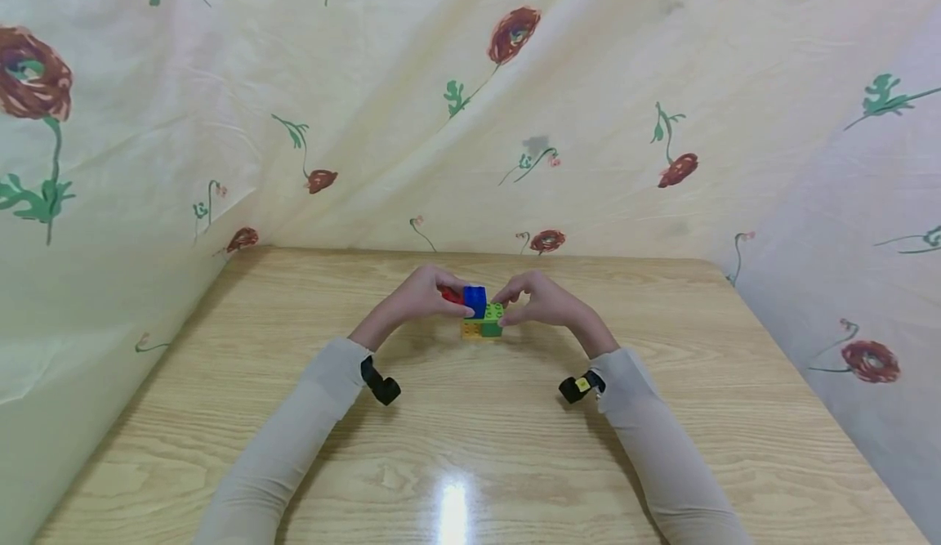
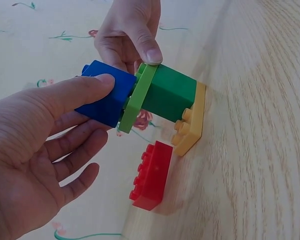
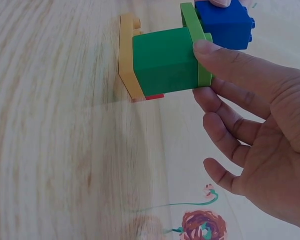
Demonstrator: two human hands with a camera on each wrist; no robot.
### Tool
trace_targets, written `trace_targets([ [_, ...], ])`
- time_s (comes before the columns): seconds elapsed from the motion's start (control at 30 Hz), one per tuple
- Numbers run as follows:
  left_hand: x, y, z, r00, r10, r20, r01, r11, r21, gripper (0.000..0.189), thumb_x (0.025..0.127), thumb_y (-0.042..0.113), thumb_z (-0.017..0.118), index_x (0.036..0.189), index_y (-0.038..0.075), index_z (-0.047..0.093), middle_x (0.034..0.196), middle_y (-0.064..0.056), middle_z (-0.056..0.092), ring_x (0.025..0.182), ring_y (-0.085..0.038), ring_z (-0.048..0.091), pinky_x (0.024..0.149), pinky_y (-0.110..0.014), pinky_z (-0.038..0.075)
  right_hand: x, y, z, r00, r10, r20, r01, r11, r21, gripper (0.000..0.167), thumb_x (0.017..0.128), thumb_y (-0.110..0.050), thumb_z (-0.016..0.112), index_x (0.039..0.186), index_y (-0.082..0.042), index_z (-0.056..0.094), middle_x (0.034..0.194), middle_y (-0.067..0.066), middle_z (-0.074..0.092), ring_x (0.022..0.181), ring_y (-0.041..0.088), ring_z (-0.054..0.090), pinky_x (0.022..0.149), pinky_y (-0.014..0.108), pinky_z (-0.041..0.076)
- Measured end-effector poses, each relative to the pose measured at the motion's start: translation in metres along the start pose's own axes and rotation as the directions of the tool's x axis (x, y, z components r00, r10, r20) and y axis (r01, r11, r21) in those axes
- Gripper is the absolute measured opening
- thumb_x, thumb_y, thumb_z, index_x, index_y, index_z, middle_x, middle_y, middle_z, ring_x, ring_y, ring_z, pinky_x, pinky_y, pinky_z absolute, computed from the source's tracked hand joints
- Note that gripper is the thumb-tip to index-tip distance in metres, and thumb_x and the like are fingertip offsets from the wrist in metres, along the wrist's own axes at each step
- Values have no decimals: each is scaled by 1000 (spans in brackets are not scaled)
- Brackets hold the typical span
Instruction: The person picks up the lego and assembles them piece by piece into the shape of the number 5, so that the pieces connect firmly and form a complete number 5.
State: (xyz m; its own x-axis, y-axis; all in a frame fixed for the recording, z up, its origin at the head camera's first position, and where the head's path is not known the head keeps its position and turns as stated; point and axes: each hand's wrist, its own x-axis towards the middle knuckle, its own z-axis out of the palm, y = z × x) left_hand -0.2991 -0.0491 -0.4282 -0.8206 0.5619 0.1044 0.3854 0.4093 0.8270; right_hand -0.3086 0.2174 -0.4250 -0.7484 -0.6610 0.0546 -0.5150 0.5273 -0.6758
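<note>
My left hand (image 1: 430,293) pinches a blue building brick (image 2: 107,92) between thumb and fingers. The brick is right at the studs of a light green plate (image 2: 138,97), over its left half. My right hand (image 1: 540,298) pinches the plate's right end, its thumb on the plate's edge in the right wrist view. Under the plate a dark green brick (image 3: 164,62) stands on one end of a yellow base plate (image 3: 126,62), which lies on the table. Studs of the yellow plate show beneath the overhanging light green one.
A red brick (image 2: 153,175) lies on the wooden table (image 1: 470,414) just behind the stack, partly hidden by my left hand in the head view. Flower-patterned cloth (image 1: 412,104) hangs along the table's back and sides.
</note>
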Motion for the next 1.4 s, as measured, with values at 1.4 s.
trace_targets([
  [1.4,-1,2,2,1000,-16,-26,16,1000,5,44,82,20,87,121,2,74,109,-10,78,96,-26,72,79,-28,58,-1,0,1,1000,-7,-4,7,1000,-4,28,83,-14,85,110,-7,79,108,8,76,101,32,61,93,51,51],
])
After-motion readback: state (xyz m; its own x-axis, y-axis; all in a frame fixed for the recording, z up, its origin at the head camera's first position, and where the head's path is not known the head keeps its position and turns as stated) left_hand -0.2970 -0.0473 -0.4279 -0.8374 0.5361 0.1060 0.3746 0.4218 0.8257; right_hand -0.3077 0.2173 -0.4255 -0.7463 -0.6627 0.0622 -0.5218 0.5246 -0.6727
